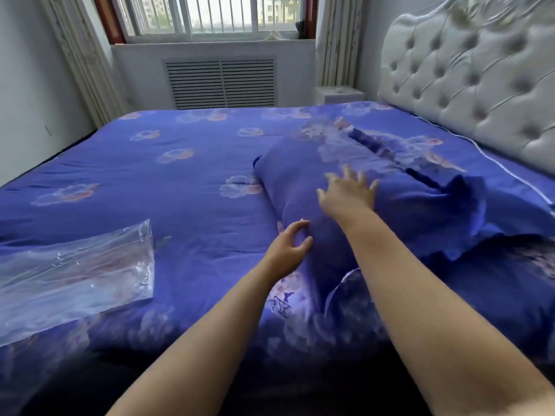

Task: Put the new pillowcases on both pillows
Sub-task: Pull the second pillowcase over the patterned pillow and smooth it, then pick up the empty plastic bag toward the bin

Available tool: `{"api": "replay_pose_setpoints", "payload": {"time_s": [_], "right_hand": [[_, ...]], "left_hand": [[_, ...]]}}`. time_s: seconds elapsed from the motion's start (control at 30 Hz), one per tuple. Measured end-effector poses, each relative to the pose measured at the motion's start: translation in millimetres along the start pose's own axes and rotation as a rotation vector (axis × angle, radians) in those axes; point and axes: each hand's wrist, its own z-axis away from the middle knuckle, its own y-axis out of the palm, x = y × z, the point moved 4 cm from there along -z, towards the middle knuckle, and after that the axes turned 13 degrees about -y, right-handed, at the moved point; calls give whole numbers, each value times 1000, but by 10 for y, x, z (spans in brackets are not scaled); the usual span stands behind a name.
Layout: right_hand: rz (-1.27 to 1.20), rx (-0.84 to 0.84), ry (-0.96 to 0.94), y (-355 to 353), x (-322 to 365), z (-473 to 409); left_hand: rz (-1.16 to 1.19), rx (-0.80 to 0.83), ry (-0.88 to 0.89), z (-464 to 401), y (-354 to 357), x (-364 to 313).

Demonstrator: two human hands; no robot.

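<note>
On the bed near the headboard (468, 82) | pillow (345, 163) already cased in blue | left hand (288, 247) pinches its near edge | right hand (348, 190) spread flat on top | second pillow (510, 283) looks cased too; likely only tidying left

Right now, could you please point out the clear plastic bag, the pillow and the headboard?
clear plastic bag (75, 271), head view, middle of its flat face.
pillow (303, 181), head view, upper blue face.
headboard (468, 82), head view, tufted padding.
</note>
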Motion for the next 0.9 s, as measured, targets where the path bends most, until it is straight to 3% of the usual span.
{"api": "replay_pose_setpoints", "payload": {"time_s": [0.03,0.1,0.23,0.43,0.57,0.63,0.7,0.77,0.9], "right_hand": [[5,124,20,249,-113,21],[74,186,-16,594,-236,68],[60,76,-100,663,37,38],[-321,-1,-339,754,746,63],[-622,250,-483,1183,1528,243],[-719,324,-512,1360,1859,312],[-719,358,-539,1515,2125,363],[-643,407,-594,1698,2420,417],[-486,478,-679,2013,2852,541]], "left_hand": [[-33,-28,-59,-11,-34,138],[-34,-75,-122,-28,-130,315],[0,-110,-149,-38,-350,401],[-119,-154,-169,38,-803,600],[-559,-312,-369,323,-1494,1132],[-820,-297,-504,530,-1859,1399],[-929,-199,-669,764,-2138,1672],[-923,-200,-801,985,-2421,1975],[-866,-440,-810,1169,-2810,2321]]}}
